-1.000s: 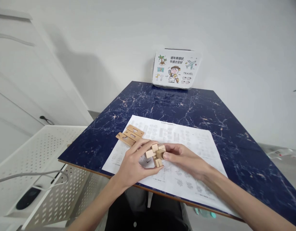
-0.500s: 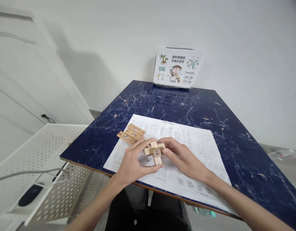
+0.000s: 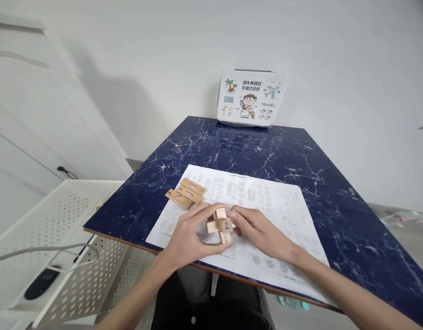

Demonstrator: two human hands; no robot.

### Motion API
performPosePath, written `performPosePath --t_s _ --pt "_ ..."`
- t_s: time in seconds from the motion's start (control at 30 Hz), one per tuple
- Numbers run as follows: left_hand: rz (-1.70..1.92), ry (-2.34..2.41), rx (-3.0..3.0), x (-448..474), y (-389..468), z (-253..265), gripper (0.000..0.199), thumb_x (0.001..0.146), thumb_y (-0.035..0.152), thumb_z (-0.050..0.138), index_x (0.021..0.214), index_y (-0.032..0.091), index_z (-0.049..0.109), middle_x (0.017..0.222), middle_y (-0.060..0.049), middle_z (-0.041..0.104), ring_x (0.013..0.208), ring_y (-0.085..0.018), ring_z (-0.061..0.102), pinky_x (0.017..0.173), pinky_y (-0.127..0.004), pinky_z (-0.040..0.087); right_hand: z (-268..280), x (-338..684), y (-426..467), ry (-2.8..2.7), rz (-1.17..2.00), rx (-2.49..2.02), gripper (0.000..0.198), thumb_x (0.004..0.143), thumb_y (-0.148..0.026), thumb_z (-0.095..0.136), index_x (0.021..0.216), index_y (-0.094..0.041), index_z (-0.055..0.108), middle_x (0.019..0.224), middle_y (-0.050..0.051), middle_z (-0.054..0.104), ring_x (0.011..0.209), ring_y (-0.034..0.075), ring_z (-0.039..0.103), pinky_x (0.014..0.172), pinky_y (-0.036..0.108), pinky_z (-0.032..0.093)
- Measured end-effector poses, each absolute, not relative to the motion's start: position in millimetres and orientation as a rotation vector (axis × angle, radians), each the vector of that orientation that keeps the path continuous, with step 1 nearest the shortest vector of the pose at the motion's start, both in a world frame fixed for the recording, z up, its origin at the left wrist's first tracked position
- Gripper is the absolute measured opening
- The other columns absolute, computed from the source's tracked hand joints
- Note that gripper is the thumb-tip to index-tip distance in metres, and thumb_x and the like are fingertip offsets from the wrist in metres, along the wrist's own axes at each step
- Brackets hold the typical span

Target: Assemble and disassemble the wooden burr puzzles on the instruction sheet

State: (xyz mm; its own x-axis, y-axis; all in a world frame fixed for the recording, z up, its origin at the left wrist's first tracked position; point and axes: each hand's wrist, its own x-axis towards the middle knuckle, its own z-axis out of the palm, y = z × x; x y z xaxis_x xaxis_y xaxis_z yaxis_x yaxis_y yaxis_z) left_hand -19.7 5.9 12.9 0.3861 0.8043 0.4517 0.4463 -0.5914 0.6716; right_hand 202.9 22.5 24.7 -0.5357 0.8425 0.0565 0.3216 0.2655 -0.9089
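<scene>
A small wooden interlocking puzzle of crossed blocks, marked with a "2" or "Z", is held over the printed sheet. My left hand grips it from the left, fingers at its far end and thumb at its near end. From the right, my right hand pinches the block on that side between thumb and fingers; its fingertips are partly hidden. Beyond my left hand lie several flat slotted wooden pieces with pen marks, side by side on the sheet's left edge.
The dark blue marbled table carries the sheet. At its far edge a white printed case stands against the wall. A white perforated rack with a cable and a black device stands to the left.
The puzzle has turned and tilted slightly in my hands and sits a little lower in view. My right thumb has shifted up along its right-hand block. The flat pieces stay put.
</scene>
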Motion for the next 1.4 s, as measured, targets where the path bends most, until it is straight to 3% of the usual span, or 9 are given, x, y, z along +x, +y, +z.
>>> performPosePath --t_s 0.27,0.33,0.53,0.63,0.8,0.97,1.1,1.27,1.4 --pt "1.042 1.205 2.159 -17 9 9 0.087 0.078 0.037 0.091 0.154 0.032 0.048 0.143 -0.008 0.065 0.122 -0.028 0.067 0.109 -0.043 0.054 19 205 33 -1.902 1.276 -1.095 0.051 0.108 -0.064 0.039 0.083 -0.023 0.055 0.068 -0.001 0.058 0.062 0.016 0.053 0.063 0.03 0.042" --pt "1.037 1.291 2.17 -20 10 8 0.092 0.078 0.043 0.09 0.157 0.033 0.042 0.149 -0.009 0.06 0.126 -0.03 0.063 0.111 -0.047 0.052 23 212 39 -1.898 1.152 -1.181 0.05 0.108 -0.064 0.04 0.087 -0.023 0.058 0.067 -0.001 0.059 0.06 0.017 0.052 0.061 0.029 0.041" --pt "0.957 1.665 2.371 -66 30 3 0.07 0.09 0.046 0.077 0.151 0.027 0.047 0.152 -0.014 0.051 0.142 -0.038 0.046 0.119 -0.06 0.039 31 280 62 -1.876 0.5 -1.57 0.051 0.105 -0.066 0.042 0.098 -0.022 0.066 0.074 0.005 0.071 0.054 0.019 0.059 0.053 0.031 0.04" --pt "0.807 1.771 2.448 -94 44 1 0.075 0.093 0.058 0.07 0.154 0.025 0.044 0.161 -0.017 0.044 0.151 -0.041 0.035 0.123 -0.064 0.031 17 320 66 -1.836 0.236 -1.693 0.053 0.101 -0.068 0.044 0.104 -0.021 0.066 0.086 0.012 0.078 0.07 0.028 0.072 0.062 0.036 0.049" --pt "0.5 1.736 2.534 -115 62 -3 0.087 0.097 0.073 0.051 0.164 0.019 0.034 0.172 -0.018 0.031 0.161 -0.042 0.02 0.128 -0.063 0.023 -13 354 58 -1.811 -0.005 -1.869 0.05 0.101 -0.068 0.042 0.102 -0.023 0.064 0.097 0.013 0.079 0.085 0.035 0.075 0.062 0.037 0.048" --pt "0.33 1.657 2.572 -119 72 -15 0.086 0.103 0.069 0.039 0.169 0.016 0.02 0.175 -0.019 0.02 0.162 -0.041 0.015 0.129 -0.064 0.018 -15 358 48 -1.835 -0.122 -1.912 0.051 0.102 -0.068 0.043 0.106 -0.022 0.064 0.099 0.012 0.077 0.084 0.032 0.073 0.057 0.035 0.046" --pt "0.352 1.595 2.646 -118 70 -24 0.086 0.104 0.065 0.042 0.17 0.018 0.013 0.176 -0.018 0.016 0.163 -0.039 0.013 0.13 -0.063 0.017 1 336 35 -1.791 -0.303 -1.743 0.051 0.103 -0.063 0.047 0.125 -0.019 0.061 0.12 0.019 0.069 0.108 0.038 0.068 0.072 0.044 0.056" --pt "0.364 1.56 2.612 -106 60 -20 0.091 0.103 0.066 0.046 0.171 0.02 0.006 0.177 -0.018 0.015 0.163 -0.04 0.012 0.13 -0.062 0.017 17 254 26 -2.187 0.234 -1.247 0.029 0.106 -0.041 0.054 0.129 -0.023 0.058 0.124 0.017 0.067 0.111 0.034 0.067 0.091 0.051 0.059" --pt "0.471 1.582 2.551 -105 47 -14 0.088 0.105 0.062 0.046 0.171 0.022 0.003 0.177 -0.016 0.018 0.164 -0.036 0.014 0.131 -0.059 0.02 9 184 45 -2.397 0.347 -0.957 0.037 0.103 -0.024 0.055 0.14 -0.024 0.054 0.141 0.016 0.059 0.129 0.036 0.058 0.105 0.056 0.054"
